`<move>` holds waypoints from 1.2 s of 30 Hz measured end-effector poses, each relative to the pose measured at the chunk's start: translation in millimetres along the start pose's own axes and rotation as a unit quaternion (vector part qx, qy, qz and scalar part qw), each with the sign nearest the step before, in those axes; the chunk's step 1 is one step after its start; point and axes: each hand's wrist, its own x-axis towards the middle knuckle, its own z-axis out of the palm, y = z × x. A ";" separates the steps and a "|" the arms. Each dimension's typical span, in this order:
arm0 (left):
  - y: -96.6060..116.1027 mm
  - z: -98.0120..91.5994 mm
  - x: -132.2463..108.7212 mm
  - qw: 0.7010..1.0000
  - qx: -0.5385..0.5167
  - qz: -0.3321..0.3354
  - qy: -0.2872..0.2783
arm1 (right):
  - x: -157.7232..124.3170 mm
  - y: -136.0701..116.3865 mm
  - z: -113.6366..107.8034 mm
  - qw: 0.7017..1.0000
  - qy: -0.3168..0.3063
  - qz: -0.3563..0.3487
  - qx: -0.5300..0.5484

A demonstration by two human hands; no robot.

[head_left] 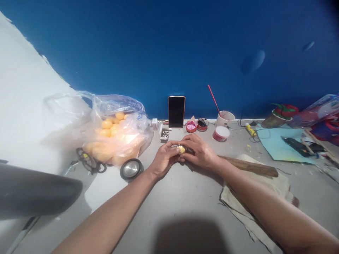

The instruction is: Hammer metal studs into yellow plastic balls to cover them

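My left hand [165, 158] and my right hand [200, 151] meet above the middle of the grey table. Both are closed, with the fingertips around a small yellow piece [181, 149] that has dark patches at its edge. Its kind is too small to make out, and the fingers hide part of it. Behind my hands a phone [176, 112] with a dark screen leans upright on the blue wall. Just beyond my right hand are a small pot of pink paint [191, 126] and another with black in it [202, 124].
On the left lies a clear plastic bag [119, 106] with several yellow-orange balls, beside a round metal lid [131, 169]. A white cup [225, 118] holds a red stick; a red-and-white tub [221, 133] stands near it. At right are a wooden stick [250, 166], a cloth [233, 197] and a light-blue sheet [272, 141].
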 end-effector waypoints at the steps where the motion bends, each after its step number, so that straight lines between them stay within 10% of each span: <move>1: 0.2 -0.2 0.1 1.000 -0.004 -0.001 0.002 | -0.2 -0.1 0.1 1.000 -0.004 0.003 0.001; 36: -1.2 3.3 1.1 0.997 0.030 0.014 0.071 | -0.7 6.3 2.6 0.999 -0.039 0.020 -0.025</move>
